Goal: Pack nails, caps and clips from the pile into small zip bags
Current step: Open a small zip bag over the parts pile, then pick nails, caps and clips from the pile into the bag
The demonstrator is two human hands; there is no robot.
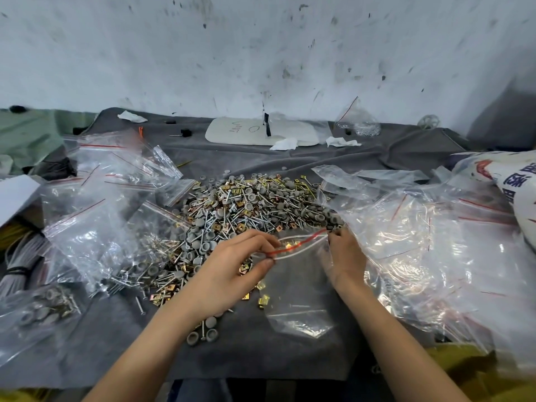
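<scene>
Grey cloth (261, 352), stained white wall (261, 53); left grip (232, 268), right grip (345, 256) pinching zip bag (298, 285).

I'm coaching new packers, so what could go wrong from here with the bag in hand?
1. The left hand and right hand pinch only the zip strip of the small zip bag. Its mouth looks barely parted, so dropped parts may miss and scatter on the grey cloth.
2. Pointed nails from the pile could pierce the thin film.

Clear zip bag (301, 288) at pile (246, 204) edge
</scene>
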